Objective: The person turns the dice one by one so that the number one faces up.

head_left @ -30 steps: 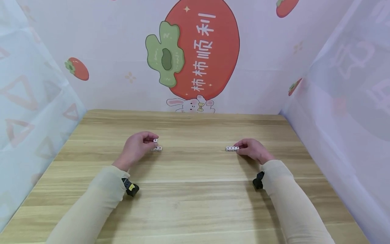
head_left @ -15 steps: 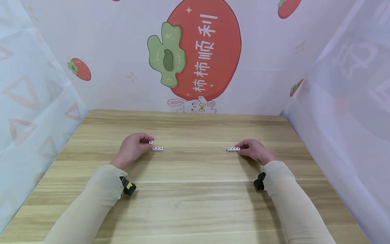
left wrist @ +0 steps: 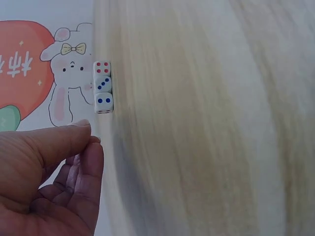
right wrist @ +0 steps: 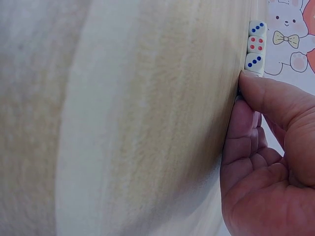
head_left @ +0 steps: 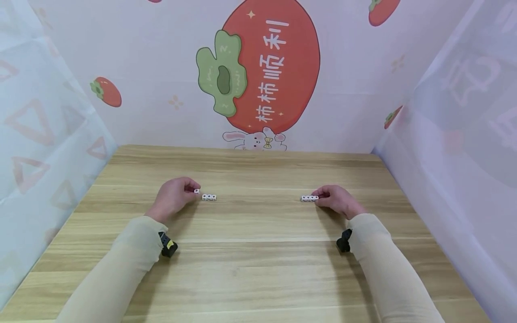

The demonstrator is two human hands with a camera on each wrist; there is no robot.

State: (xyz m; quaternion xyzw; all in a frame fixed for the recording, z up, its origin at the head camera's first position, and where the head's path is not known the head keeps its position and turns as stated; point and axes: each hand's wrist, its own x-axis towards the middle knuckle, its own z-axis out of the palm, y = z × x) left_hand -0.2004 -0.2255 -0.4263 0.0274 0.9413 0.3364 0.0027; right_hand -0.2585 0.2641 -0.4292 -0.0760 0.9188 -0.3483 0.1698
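My left hand (head_left: 173, 195) pinches a small white die (head_left: 196, 191) between thumb and fingertips, just left of a row of three dice (head_left: 209, 197) lying end to end on the wooden table. In the left wrist view only a sliver of the held die shows past the fingers; the row's near faces carry red and blue pips. On the right, my right hand (head_left: 337, 200) pinches the outer end of a second row of dice (head_left: 308, 198). The right wrist view shows three of these dice (right wrist: 256, 44) in line, the end die mostly hidden under the thumb.
The wooden table (head_left: 250, 264) ends at a white backdrop (head_left: 153, 121) printed with persimmons and a rabbit. Pale sheets (head_left: 456, 148) hang along both sides. Each wrist wears a small black camera (head_left: 168, 246).
My left hand has drawn the die left and down, from over the left row to beside its outer end, uncovering that row. The right hand stays at its row.
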